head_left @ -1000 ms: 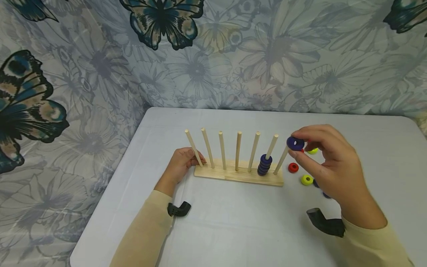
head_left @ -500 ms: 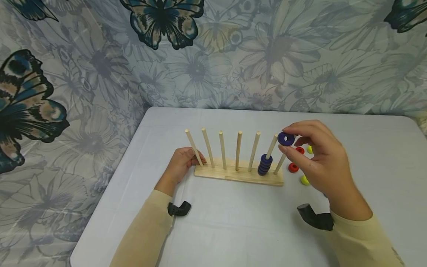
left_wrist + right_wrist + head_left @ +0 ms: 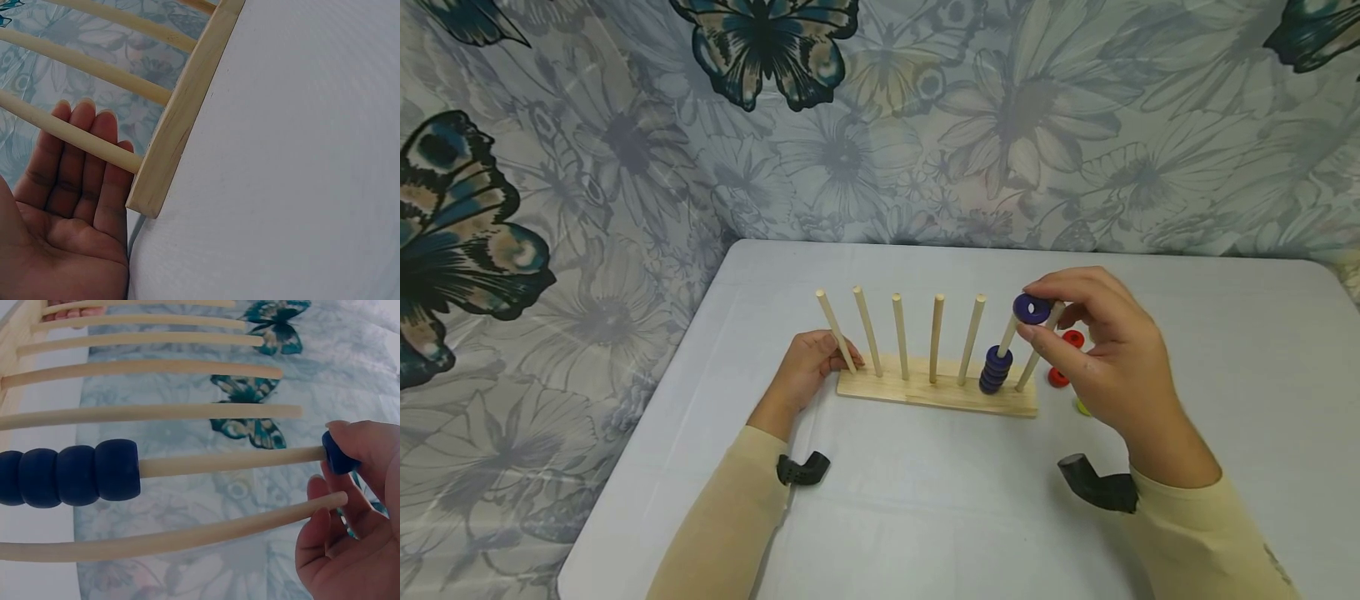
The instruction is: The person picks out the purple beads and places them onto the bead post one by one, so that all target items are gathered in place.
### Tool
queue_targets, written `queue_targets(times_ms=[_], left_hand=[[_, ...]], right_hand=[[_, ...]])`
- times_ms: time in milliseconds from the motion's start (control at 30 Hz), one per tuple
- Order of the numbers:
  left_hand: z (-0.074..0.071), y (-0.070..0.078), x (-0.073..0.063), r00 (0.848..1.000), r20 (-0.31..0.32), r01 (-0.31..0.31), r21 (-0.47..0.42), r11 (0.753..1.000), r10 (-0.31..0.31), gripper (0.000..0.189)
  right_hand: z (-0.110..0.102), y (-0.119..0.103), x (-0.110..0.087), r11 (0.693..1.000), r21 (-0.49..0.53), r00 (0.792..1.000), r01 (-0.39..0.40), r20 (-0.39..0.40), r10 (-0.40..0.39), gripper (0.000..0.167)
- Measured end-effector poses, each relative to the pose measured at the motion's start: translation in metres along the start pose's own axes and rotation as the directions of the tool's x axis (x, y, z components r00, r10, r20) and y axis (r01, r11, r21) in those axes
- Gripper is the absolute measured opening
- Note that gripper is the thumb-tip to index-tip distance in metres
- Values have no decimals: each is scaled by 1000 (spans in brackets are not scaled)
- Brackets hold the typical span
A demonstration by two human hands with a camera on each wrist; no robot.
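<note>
Between thumb and index finger, my right hand (image 3: 1097, 358) pinches a dark blue bead (image 3: 1032, 309) with a hole. The bead sits right at the tip of the second peg from the right (image 3: 234, 460). Lower on that peg is a stack of several dark blue beads (image 3: 996, 370). The rightmost peg (image 3: 181, 532) passes beside my curled lower fingers. My left hand (image 3: 75, 200) rests at the left end of the wooden base (image 3: 936, 394), its extended fingers behind the leftmost peg (image 3: 69, 133). The other pegs on the stand are bare.
Red beads (image 3: 1058, 377) and a partly hidden yellow bead (image 3: 1083, 407) lie on the white table (image 3: 925, 517) right of the stand, near my right hand. Behind the table hangs a floral and butterfly backdrop (image 3: 925, 150).
My right hand has moved left with the blue bead, from beyond the rightmost peg to the tip of the second peg from the right. The left hand and the stand stay put.
</note>
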State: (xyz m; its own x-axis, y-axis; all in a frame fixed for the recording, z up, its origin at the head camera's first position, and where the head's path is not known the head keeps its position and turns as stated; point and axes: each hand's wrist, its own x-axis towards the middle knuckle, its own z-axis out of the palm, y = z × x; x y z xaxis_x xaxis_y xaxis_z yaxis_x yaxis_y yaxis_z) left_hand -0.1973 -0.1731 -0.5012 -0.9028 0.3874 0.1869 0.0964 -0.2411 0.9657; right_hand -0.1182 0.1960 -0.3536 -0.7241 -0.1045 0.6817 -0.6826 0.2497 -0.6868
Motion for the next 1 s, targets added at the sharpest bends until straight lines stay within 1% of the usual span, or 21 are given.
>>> queue_targets(times_ms=[167, 333, 567, 667, 733, 867, 933, 1000], left_hand=[[0, 1, 0, 1000, 0, -1, 3, 1000, 1, 61], [-1, -1, 0, 1000, 1, -8, 5, 1000, 8, 66], [-1, -1, 0, 1000, 5, -12, 4, 1000, 12, 67], [-1, 0, 0, 1000, 5, -12, 6, 1000, 12, 67], [-1, 0, 0, 1000, 6, -10, 6, 1000, 10, 70], [-1, 0, 0, 1000, 3, -3, 12, 1000, 3, 81], [-1, 0, 0, 1000, 4, -2, 12, 1000, 2, 79], [-1, 0, 0, 1000, 5, -3, 11, 1000, 3, 72]], right_hand=[[2, 0, 1, 1000, -24, 1000, -2, -1, 2, 50], [3, -1, 1, 997, -74, 1000, -5, 12, 6, 55], [3, -2, 3, 997, -79, 1000, -8, 25, 10, 53], [2, -2, 3, 995, -97, 999, -18, 46, 23, 49], [2, -1, 3, 993, -115, 998, -25, 58, 32, 47], [3, 1, 2, 994, -105, 999, -22, 40, 26, 49], [4, 3, 1, 995, -101, 999, -23, 34, 27, 51], [3, 3, 1, 994, -105, 999, -31, 40, 35, 51]])
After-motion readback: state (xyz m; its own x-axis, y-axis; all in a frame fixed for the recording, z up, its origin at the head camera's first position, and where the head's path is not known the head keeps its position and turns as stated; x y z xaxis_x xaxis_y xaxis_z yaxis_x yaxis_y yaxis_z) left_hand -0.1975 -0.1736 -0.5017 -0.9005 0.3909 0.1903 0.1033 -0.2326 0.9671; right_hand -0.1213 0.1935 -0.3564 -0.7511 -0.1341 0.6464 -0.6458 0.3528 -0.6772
